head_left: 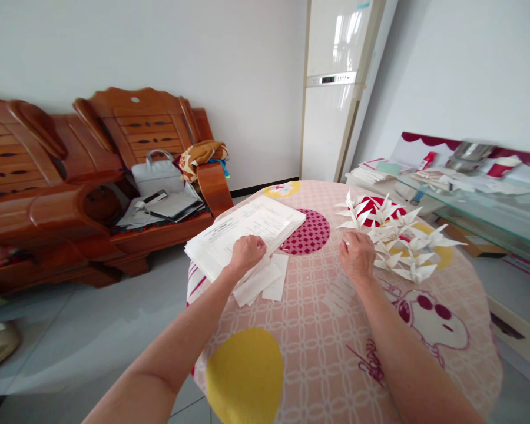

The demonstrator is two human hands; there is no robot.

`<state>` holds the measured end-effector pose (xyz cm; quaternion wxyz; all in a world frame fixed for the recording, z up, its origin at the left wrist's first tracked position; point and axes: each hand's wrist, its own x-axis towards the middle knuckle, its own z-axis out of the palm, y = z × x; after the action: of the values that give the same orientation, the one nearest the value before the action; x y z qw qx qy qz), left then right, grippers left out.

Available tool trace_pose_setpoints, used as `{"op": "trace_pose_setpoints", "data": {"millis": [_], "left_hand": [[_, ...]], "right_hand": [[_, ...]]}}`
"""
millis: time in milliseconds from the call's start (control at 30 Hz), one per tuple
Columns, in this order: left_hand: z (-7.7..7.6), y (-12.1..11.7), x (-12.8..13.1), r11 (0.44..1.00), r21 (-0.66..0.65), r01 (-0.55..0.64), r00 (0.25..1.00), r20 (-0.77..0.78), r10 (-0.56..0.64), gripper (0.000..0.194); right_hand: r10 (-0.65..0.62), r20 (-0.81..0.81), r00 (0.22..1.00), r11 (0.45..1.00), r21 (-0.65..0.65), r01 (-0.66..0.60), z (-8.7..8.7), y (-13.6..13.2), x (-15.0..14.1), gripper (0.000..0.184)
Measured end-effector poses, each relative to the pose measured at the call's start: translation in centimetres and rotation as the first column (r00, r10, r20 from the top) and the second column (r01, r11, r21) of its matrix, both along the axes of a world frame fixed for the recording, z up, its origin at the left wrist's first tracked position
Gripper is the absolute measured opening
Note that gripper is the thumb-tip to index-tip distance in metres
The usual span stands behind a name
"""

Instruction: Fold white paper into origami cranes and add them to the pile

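Observation:
Curled into a loose fist, my left hand (pixel 248 252) rests on the lower right part of a stack of printed white papers (pixel 221 238); nothing shows in its fingers. Just below that hand, several small white paper slips (pixel 274 282) lie partly over one another. On the right, my right hand (pixel 358 254) is also closed, its knuckles up, resting on the patterned tablecloth (pixel 311 306). I see nothing held in it. Close beside and beyond it stands a cluster of several folded white paper cranes (pixel 397 241). A clear, wrinkled plastic piece (pixel 339 294) lies below the right wrist.
A wooden sofa (pixel 145 126) to the left holds a pale bag (pixel 159 174), papers and cloths (pixel 205 156). Behind the table stands a tall white air conditioner (pixel 329 118). At right, a glass-topped stand (pixel 477 200) carries papers, a metal pot (pixel 472 152) and a cup (pixel 502 168).

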<state>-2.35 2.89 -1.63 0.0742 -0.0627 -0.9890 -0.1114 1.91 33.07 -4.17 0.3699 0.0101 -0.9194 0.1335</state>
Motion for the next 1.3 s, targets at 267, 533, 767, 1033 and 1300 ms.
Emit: {"op": "trace_pose_setpoints", "data": {"millis": [267, 533, 767, 1033, 1300], "left_hand": [[0.7, -1.1, -1.1, 0.948, 0.279, -0.154, 0.988, 0.050, 0.146, 0.024], [2.3, -1.7, -0.3, 0.907, 0.384, -0.172, 0.982, -0.001, 0.187, 0.014], [3.6, 4.6, 5.6, 0.988, 0.028, 0.155, 0.978, -0.148, -0.149, 0.019], [4.1, 4.9, 9.8, 0.768, 0.330, 0.548, 0.835, -0.161, -0.527, 0.022], [1.0, 1.3, 9.3, 0.484, 0.285, 0.827, 0.476, 0.103, -0.873, 0.088]], "right_hand": [[0.008, -0.028, 1.000, 1.000, 0.012, -0.008, -0.4, -0.2, -0.2, 0.021], [0.063, -0.045, 0.997, 0.998, -0.018, -0.064, 0.0, -1.0, 0.1, 0.026], [0.505, -0.047, 0.862, 0.863, 0.029, -0.505, 3.2, -7.4, 3.5, 0.052], [0.545, -0.029, 0.838, 0.813, -0.229, -0.536, 1.4, -4.2, 7.3, 0.031], [0.526, 0.027, 0.850, 0.499, -0.820, -0.282, -1.0, 3.1, 12.8, 0.005]]}}
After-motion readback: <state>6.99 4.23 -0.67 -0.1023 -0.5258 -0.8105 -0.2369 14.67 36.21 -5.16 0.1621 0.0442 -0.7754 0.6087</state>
